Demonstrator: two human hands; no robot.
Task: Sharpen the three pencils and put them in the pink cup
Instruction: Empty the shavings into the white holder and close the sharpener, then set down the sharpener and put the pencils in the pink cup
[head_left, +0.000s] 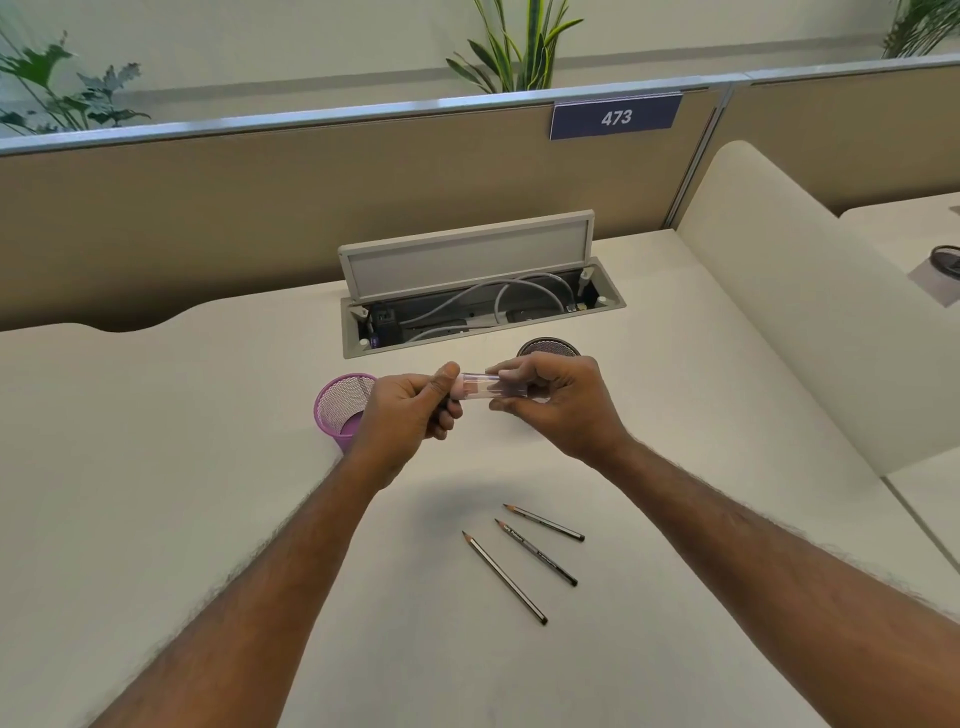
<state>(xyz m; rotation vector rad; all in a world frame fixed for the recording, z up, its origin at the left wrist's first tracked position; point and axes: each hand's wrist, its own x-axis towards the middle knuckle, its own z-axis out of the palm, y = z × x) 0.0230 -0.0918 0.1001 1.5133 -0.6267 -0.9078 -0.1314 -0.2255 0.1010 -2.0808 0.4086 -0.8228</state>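
Three pencils (524, 558), slim, stiff and likely light, lie side by side on the desk (182, 467) below both hands, tips pointing away; each looks best pinched mid-shaft. The left hand (410, 415) and right hand (550, 402) both grip a small clear sharpener (480, 387) between them. The pink cup (340, 408) stands just left of the left hand.

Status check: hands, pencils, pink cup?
Left hand and right hand both gripping clear sharpener. Three pencils on desk, none in pink cup. Nothing blocking.
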